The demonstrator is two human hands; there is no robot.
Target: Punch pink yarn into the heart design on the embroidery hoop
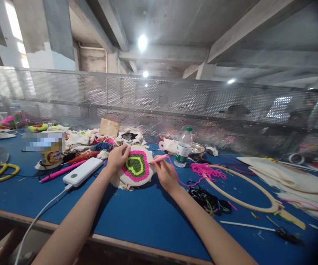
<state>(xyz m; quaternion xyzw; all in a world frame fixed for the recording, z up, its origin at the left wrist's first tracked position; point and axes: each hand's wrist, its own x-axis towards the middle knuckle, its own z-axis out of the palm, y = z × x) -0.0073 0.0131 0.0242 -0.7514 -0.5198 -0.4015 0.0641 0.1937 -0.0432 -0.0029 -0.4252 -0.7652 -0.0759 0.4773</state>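
Observation:
My left hand grips the left rim of a small round embroidery hoop, held tilted up off the blue table. The cloth in the hoop carries a green heart with a pink border. My right hand holds a pink punch needle with its tip at the hoop's right edge. Pink yarn trails from the needle to a loose heap on the right.
A white power bank with its cable lies to the left, near a pink pen and yellow scissors. A water bottle, a large wooden hoop, dark yarn and cloth piles lie around. A perforated metal screen backs the table.

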